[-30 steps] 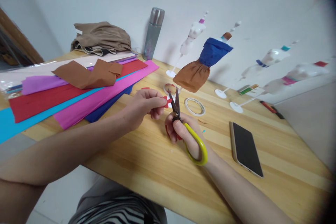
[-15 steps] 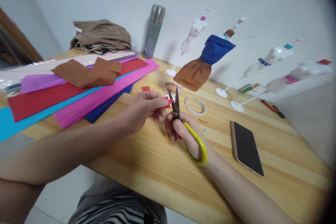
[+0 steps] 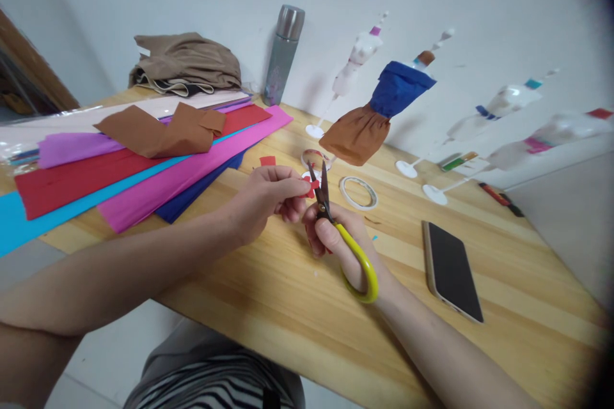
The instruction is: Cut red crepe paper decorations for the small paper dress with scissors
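My left hand [image 3: 281, 195] pinches a small red paper piece [image 3: 311, 188] between thumb and fingertips. Yellow-handled scissors [image 3: 359, 265] are in my right hand [image 3: 338, 236], their dark blades slightly apart and pointing away from me. The near blade lies against the right edge of the red piece; whether it is cutting I cannot tell. A bit of red shows under my right fingers, mostly hidden. Just beyond my hands are another red scrap [image 3: 267, 160], a roll of tape [image 3: 311, 156] and a white tape ring [image 3: 359, 193].
Folded crepe paper sheets [image 3: 158, 188] in several colours lie at left, with brown cloth [image 3: 192, 61] behind. A flask [image 3: 284, 54] stands by the wall. Several small mannequins stand at the back, one in a blue and brown dress [image 3: 400, 92]. A phone [image 3: 453, 271] lies at right.
The view has shifted very slightly. Both hands stay nearly in place, and the red piece's outline beside the blades looks a little different.
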`<state>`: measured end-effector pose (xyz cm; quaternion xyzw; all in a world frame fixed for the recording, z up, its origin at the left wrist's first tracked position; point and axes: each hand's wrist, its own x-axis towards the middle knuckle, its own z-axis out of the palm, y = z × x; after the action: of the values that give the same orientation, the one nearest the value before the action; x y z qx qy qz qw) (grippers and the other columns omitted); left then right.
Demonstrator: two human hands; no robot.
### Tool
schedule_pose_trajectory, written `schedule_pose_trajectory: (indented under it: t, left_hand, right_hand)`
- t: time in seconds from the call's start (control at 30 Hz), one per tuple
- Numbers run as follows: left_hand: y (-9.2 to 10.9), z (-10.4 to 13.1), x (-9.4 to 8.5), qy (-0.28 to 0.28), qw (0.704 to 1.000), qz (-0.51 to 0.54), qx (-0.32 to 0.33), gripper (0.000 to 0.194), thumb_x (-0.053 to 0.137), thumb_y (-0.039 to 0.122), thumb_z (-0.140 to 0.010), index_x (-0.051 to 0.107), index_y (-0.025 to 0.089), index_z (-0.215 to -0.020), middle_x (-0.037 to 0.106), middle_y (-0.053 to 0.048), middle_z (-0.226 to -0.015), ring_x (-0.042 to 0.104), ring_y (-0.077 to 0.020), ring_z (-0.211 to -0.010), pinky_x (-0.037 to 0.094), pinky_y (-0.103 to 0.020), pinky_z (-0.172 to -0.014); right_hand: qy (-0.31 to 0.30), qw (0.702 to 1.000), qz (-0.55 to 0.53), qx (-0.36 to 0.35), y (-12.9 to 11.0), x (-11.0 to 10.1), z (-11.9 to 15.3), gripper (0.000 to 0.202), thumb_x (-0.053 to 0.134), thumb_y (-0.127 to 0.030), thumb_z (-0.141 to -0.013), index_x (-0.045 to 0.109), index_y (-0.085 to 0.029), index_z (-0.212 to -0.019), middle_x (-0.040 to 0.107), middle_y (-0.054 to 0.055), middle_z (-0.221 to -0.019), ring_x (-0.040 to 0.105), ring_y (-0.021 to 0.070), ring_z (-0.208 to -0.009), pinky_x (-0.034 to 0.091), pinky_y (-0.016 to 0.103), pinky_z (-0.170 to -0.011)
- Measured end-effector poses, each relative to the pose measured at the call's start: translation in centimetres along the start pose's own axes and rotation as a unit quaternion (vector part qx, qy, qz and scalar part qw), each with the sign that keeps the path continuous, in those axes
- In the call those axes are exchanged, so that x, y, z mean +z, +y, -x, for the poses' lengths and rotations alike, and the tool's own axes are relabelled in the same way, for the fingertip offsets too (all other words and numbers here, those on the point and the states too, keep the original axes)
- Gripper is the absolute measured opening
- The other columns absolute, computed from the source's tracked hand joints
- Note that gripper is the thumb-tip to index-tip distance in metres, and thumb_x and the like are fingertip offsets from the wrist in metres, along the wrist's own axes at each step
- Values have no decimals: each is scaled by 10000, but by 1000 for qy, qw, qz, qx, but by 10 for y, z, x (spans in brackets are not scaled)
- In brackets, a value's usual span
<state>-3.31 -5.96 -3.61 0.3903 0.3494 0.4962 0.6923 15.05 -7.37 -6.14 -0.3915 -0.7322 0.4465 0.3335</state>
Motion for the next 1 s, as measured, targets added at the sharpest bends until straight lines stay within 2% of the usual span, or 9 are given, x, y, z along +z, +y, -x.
schedule_pose_trajectory:
  t: [0.23,0.6,1.0]
  left_hand:
    - [0,1,1,15,1000,-20,7,211,718,230,-679,591,153,-531,614,-3,-501,519,-64,-437,389,-194,-470]
    - [1,5,2,23,998,-52,22,216,707,255,-676,573,163,-535,608,5,-510,505,-63,-431,361,-203,-472]
    - [1,5,2,32,998,-55,23,233,713,266,-663,563,164,-517,609,7,-502,505,-60,-417,374,-200,-467]
  right_hand:
    - [11,1000,10,-16,5,1,-1,560,519,-758,-952,557,-212,-834,479,-21,-635,422,148,-558,347,291,-518]
    - [39,999,23,19,4,2,1,484,586,-690,-928,571,-214,-837,465,-24,-623,421,147,-560,365,282,-501]
    - [25,999,31,15,3,-1,0,532,571,-740,-920,571,-215,-831,455,-26,-621,428,150,-561,364,282,-502]
